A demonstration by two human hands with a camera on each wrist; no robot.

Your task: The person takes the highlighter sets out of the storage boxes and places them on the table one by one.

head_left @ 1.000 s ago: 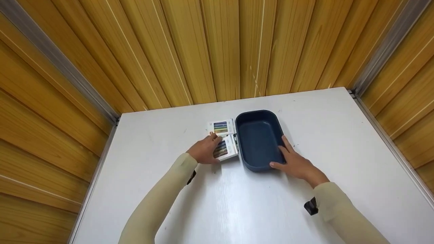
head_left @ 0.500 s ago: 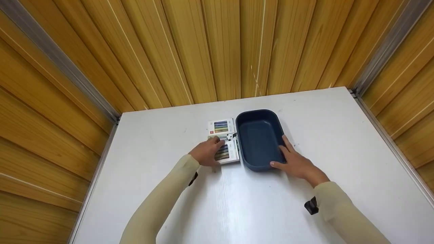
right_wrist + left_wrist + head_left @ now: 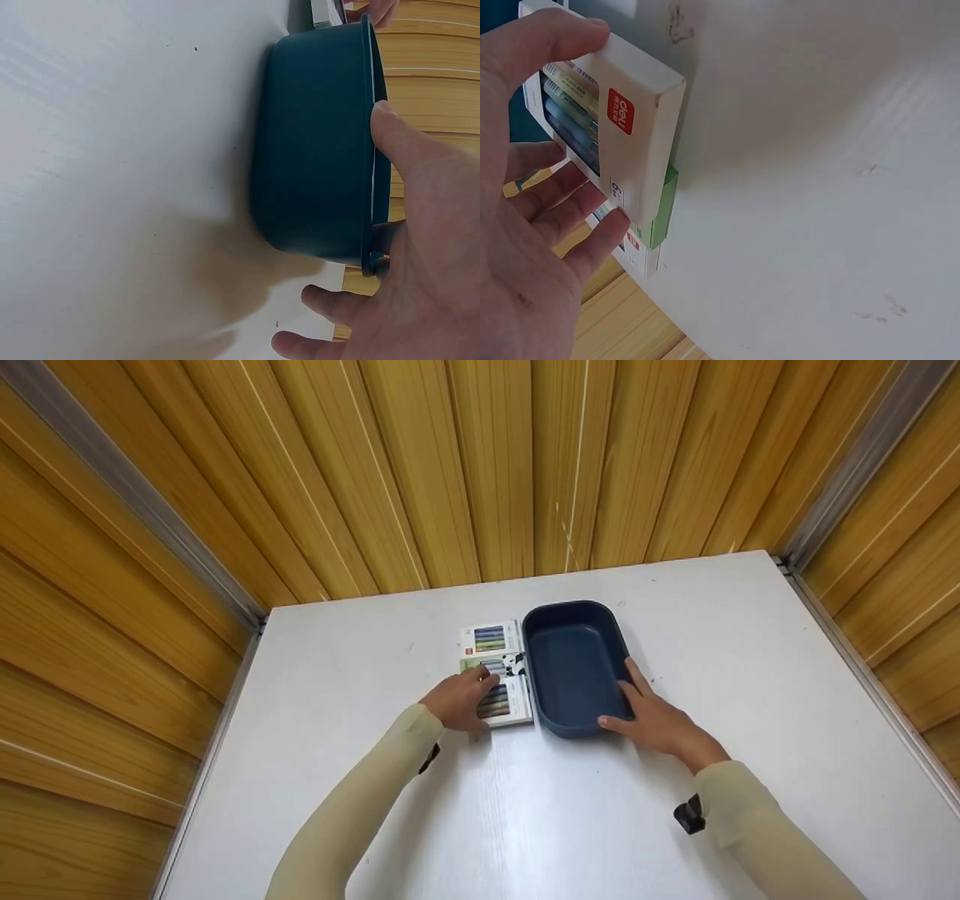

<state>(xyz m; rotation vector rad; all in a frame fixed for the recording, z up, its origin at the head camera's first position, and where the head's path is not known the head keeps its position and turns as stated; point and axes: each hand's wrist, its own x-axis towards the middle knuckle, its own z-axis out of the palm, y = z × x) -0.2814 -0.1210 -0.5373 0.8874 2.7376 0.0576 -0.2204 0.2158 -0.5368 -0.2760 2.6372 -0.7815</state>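
Note:
A white windowed box of coloured pens (image 3: 519,701) lies on the white table, nearest me in a row of three boxes. My left hand (image 3: 456,703) holds it by its edges, thumb on the near side and fingers on the far side; the left wrist view shows a red label on this pen box (image 3: 646,142). A deep dark blue bin (image 3: 577,675), its inside bare, stands right of the row, close against the box ends. With my right hand (image 3: 660,724) I grip its near right corner, thumb at the near rim and fingers over the right rim.
Beyond the held box lie a green box with a panda picture (image 3: 514,663) and another white pen box (image 3: 511,636). The table (image 3: 360,660) ends at a wood-panelled wall (image 3: 495,472) behind, with panels on both sides too.
My left hand has moved the near pen box slightly towards me and set it straight, so more of the green box shows. The right hand and the bin have stayed practically still.

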